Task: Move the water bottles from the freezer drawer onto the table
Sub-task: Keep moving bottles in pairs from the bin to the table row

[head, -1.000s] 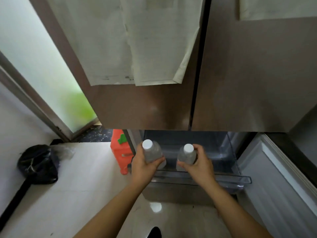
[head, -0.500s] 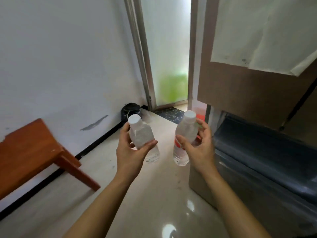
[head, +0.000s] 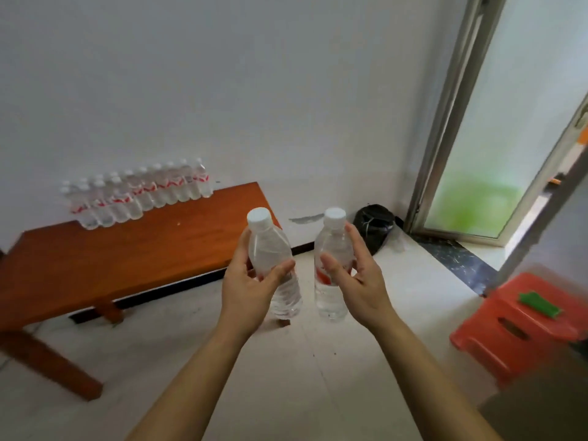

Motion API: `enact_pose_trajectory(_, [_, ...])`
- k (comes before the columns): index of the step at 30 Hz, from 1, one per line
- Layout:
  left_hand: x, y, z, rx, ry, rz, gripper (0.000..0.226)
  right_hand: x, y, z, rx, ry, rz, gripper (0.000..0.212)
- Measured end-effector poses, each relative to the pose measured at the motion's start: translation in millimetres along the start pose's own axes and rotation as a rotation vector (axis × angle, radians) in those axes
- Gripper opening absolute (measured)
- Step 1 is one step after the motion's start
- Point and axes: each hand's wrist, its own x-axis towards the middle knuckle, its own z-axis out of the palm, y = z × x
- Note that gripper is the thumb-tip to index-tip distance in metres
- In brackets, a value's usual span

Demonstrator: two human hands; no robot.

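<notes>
**Two bottles in the air, table ahead-left**

Left hand (head: 248, 291) grips the left bottle (head: 269, 246) at mid-body, thumb across the front, fingers curled round behind; right hand (head: 362, 288) holds the right bottle (head: 334, 243) the same way, thumb on the red label, fingers wrapped up toward the shoulder. Both bottles are capped and held over the floor (head: 302, 361), the right upright, the left tilted, near each other but not touching.

Handling, as I judge it: thin clear plastic, full, so moderately heavy and stiff enough for a mid-body hold; straight out of a freezer drawer they may be slick, so I would keep the grip at the waist rather than the cap.

Room: low wooden table (head: 143, 259) against the white wall, a row of bottles (head: 136, 195) lined along its back edge, front half bare; pale tile underfoot; black bag (head: 374, 224) in the corner by a frosted door (head: 496, 154); red stool (head: 521, 326) to the right, something green (head: 539, 303) on its seat.
</notes>
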Motion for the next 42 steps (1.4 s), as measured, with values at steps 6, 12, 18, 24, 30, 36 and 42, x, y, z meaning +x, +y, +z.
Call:
enact_pose_trajectory(6, [35,-30,-112,0.010,0.027,-0.024,0.082,45,-12,137,-0.017,-0.222,-0.028,0.060])
enact_pose_trajectory(12, [82,-71,-184,0.018,0.088,-0.053,0.075,99,12,231,0.025,-0.345,-0.018,0.064])
enact_pose_trajectory(18, [170,-120,-234,0.097,0.088,-0.080,0.075,186,55,306,0.049,-0.428,-0.029,0.065])
enact_pose_trajectory(24, [286,-169,-274,0.187,0.161,-0.142,0.073,305,99,385,0.073,-0.482,-0.044,0.064])
enact_pose_trajectory(30, [376,-219,-313,0.219,0.217,-0.220,0.078,398,128,453,0.065,-0.513,-0.010,0.066])
enact_pose_trajectory(36, [451,-283,-346,0.210,0.174,-0.296,0.083,464,172,505,-0.014,-0.560,0.036,0.072])
enact_pose_trajectory(42, [539,-362,-378,0.217,0.048,-0.340,0.085,532,214,551,-0.207,-0.520,0.082,0.081])
